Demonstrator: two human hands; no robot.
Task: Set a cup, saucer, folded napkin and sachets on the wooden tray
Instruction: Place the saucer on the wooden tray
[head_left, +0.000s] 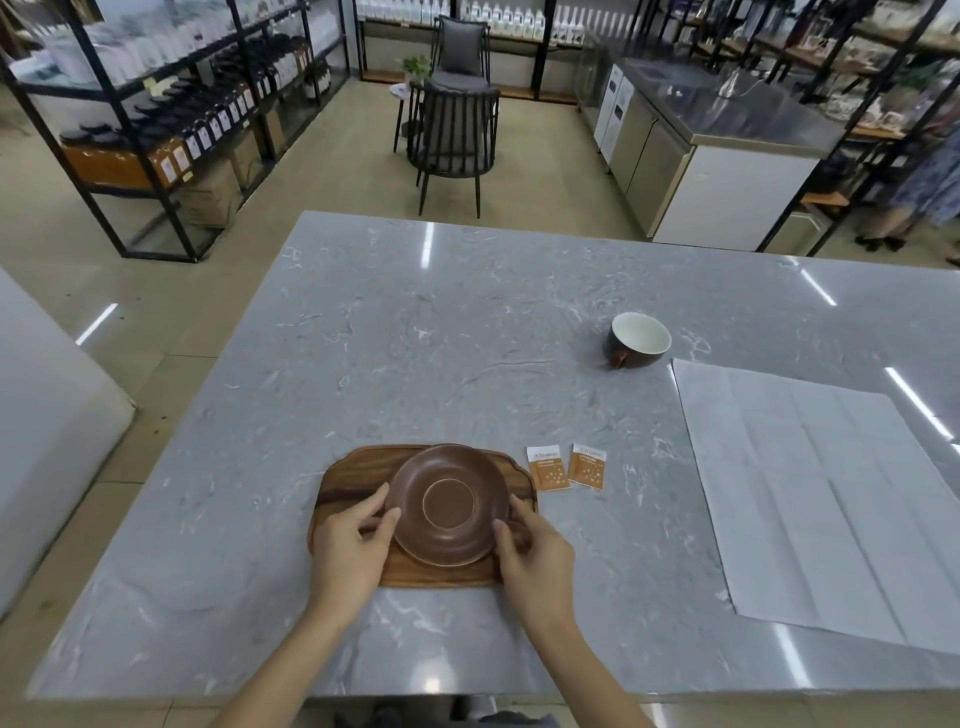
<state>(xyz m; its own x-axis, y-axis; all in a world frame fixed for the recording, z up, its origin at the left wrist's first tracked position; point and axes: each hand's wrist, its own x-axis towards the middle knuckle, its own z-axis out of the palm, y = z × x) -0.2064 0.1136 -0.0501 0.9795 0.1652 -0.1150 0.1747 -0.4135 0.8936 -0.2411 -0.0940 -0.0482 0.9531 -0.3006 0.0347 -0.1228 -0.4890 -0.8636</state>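
Observation:
A brown saucer lies on the wooden tray near the table's front edge. My left hand grips the saucer's left rim, and my right hand grips its right rim. Two orange sachets lie side by side on the table just right of the tray. A dark cup with a white inside rests tilted on the table at the far right. A large white napkin lies spread flat, unfolded, to the right.
The grey marble table stretches far ahead. Beyond it stand dark chairs, black shelving with bottles on the left, and a steel counter on the right.

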